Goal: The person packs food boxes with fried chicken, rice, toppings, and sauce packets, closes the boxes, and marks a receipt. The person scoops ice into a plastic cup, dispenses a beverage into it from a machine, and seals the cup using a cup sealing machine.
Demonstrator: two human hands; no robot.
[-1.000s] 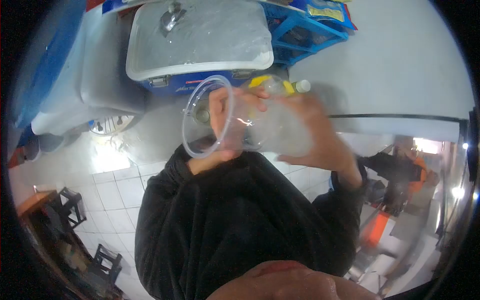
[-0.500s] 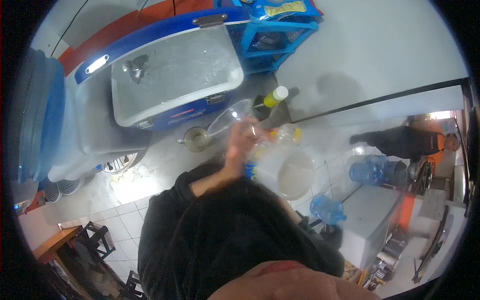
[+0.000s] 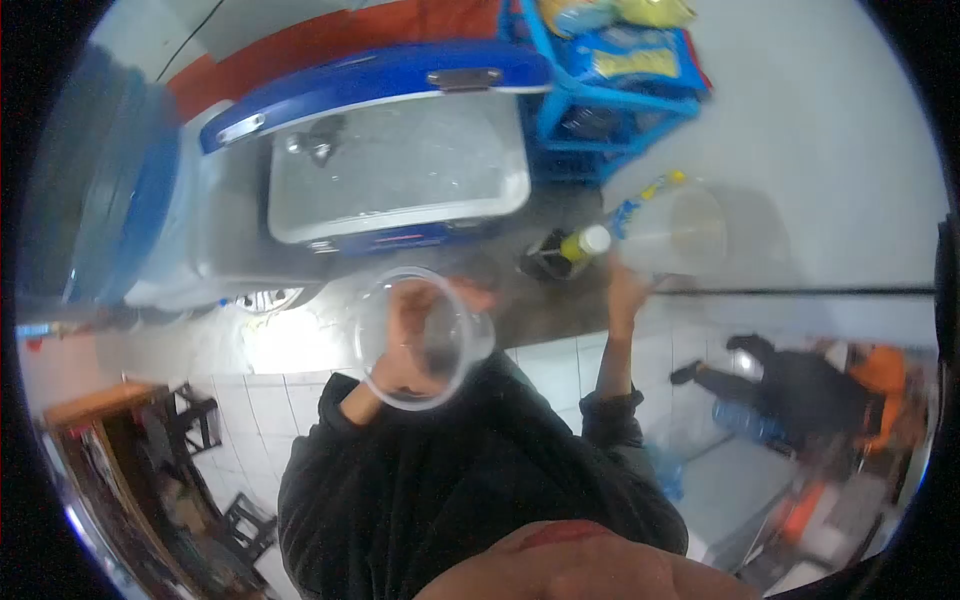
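Note:
My left hand (image 3: 400,345) is wrapped round a large clear plastic cup (image 3: 463,375), whose open mouth tilts up toward the camera. To the right, my right hand (image 3: 627,288) grips a whitish translucent container (image 3: 682,232) with blue and yellow print on its side; motion blurs it, and some fingers are hidden. Close to the container stands a dark bottle with a yellow-green neck and white cap (image 3: 595,239). Ahead of the cup is an open blue and white cooler (image 3: 400,222), with a metal scoop (image 3: 320,145) inside.
A blue plastic rack (image 3: 620,100) with packets on it stands right of the cooler. At the left are a big blue water bottle (image 3: 120,190) and a grey-white rounded container (image 3: 235,225). Another person in dark and orange clothing (image 3: 820,395) is at the far right.
The whitish container has swung away from my body, up and right, with my right hand. The cup in my left hand has come nearer my body and its mouth now faces up.

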